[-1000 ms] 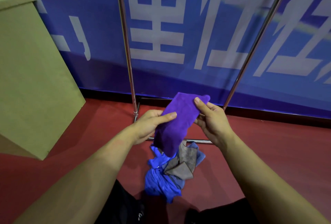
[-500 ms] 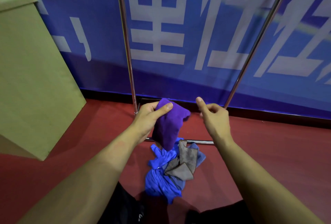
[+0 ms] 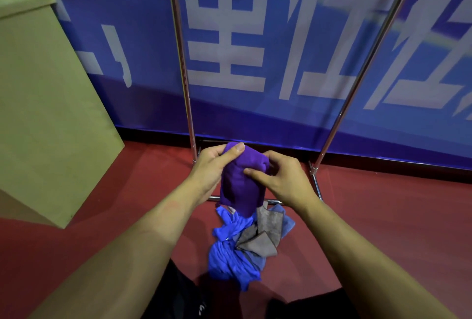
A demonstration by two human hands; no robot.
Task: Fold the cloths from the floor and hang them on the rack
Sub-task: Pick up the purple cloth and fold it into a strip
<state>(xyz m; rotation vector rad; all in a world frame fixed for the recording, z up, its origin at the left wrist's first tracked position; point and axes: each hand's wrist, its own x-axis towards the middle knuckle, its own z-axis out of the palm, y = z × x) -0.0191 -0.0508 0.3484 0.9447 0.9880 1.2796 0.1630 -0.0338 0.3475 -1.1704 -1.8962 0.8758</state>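
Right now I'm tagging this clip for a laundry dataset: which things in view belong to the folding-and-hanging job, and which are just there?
Part of the job:
purple cloth, held by the left hand and right hand
cloth pile on the floor
rack

Just there:
cardboard box
blue banner

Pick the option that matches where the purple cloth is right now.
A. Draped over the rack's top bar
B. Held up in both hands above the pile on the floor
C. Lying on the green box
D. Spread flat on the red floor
B: the left hand and the right hand both grip the purple cloth, which hangs above the pile of blue and grey cloths on the red floor.
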